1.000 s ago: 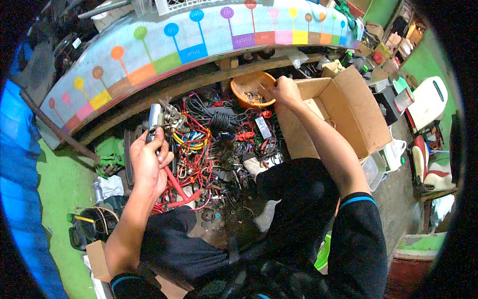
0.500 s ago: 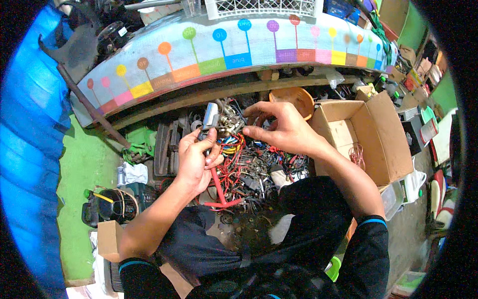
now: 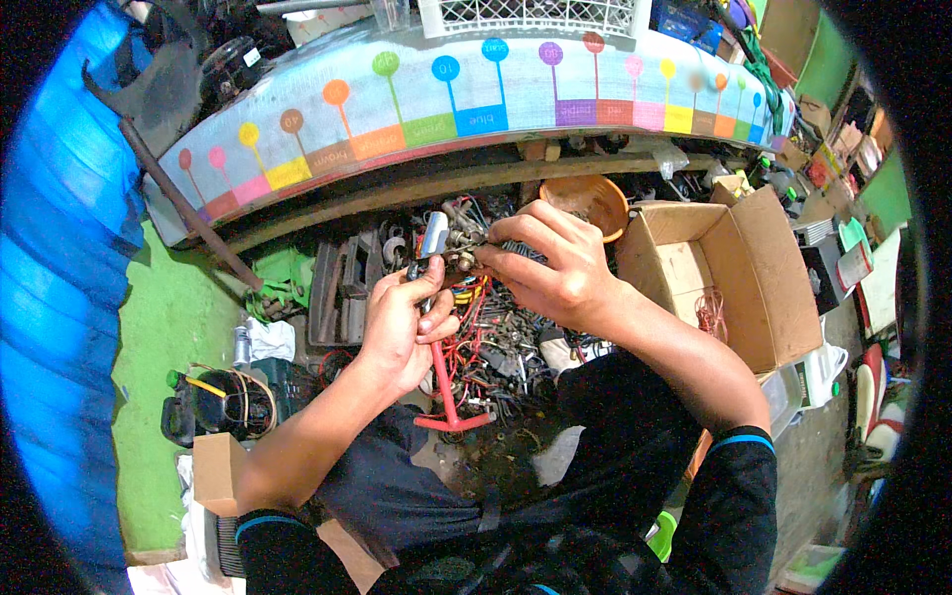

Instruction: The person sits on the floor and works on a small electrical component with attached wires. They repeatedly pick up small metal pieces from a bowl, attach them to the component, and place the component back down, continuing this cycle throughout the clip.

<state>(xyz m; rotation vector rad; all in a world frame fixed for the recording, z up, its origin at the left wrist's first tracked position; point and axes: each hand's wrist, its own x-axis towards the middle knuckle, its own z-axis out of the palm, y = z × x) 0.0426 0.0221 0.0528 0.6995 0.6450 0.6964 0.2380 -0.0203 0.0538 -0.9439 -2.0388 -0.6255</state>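
My left hand [image 3: 402, 317] is closed around a metal part with a shiny silver cylinder [image 3: 434, 236], held up over the pile. A red T-shaped bar [image 3: 448, 387] runs down from below this hand to a crosspiece near my lap. I cannot tell whether the hand grips it too. My right hand [image 3: 555, 263] is beside the silver cylinder, its thumb and fingers closed at small brassy metal bits [image 3: 463, 260]. What lies between its fingertips is mostly hidden. Beneath both hands spreads a pile of wires and small metal parts [image 3: 506, 342].
An open cardboard box [image 3: 773, 278] with coiled copper-coloured wire stands at the right, with an orange bowl [image 3: 610, 213] beyond the right hand. Across the back runs a low board with coloured markings [image 3: 397, 89]. A black case [image 3: 208, 402] sits at the left.
My right hand's fingers have drawn together and moved left onto the metal bits beside the cylinder. My left hand and the red bar have shifted slightly right and down.
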